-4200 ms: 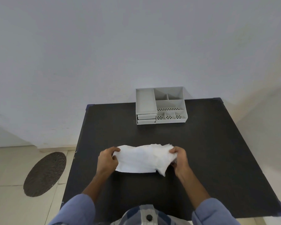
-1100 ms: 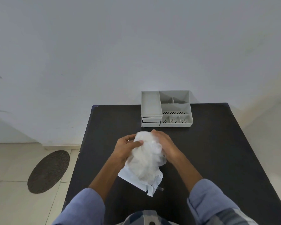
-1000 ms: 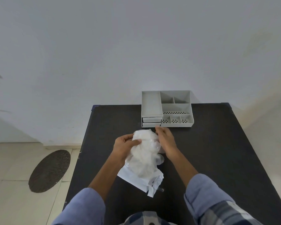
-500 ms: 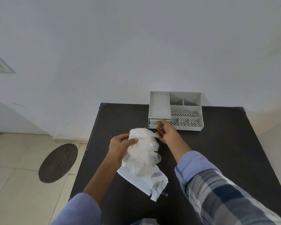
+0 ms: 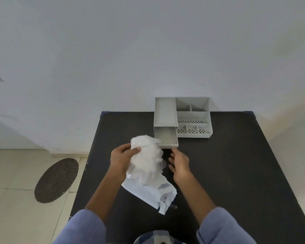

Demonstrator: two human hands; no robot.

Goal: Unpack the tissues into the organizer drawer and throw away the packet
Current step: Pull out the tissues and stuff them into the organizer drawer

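Observation:
My left hand [image 5: 122, 157] grips a bunched wad of white tissues [image 5: 147, 159] above the black table [image 5: 227, 173]. The torn white packet [image 5: 152, 191] lies flat on the table just below the wad, partly under it. A grey organizer [image 5: 192, 117] stands at the table's far edge against the wall. Its lower left drawer [image 5: 166, 138] is pulled out toward me and looks empty. My right hand [image 5: 180, 164] hovers just in front of the drawer's front lip, fingers apart, holding nothing.
The organizer has a long tray on top at the left and several small perforated compartments at the right. A dark oval mat [image 5: 56, 180] lies on the tiled floor to the left of the table. A white wall rises behind the table.
My right hand let go of the tissues, reached to the organizer and pulled its lower left drawer out. The left hand kept hold of the tissue wad.

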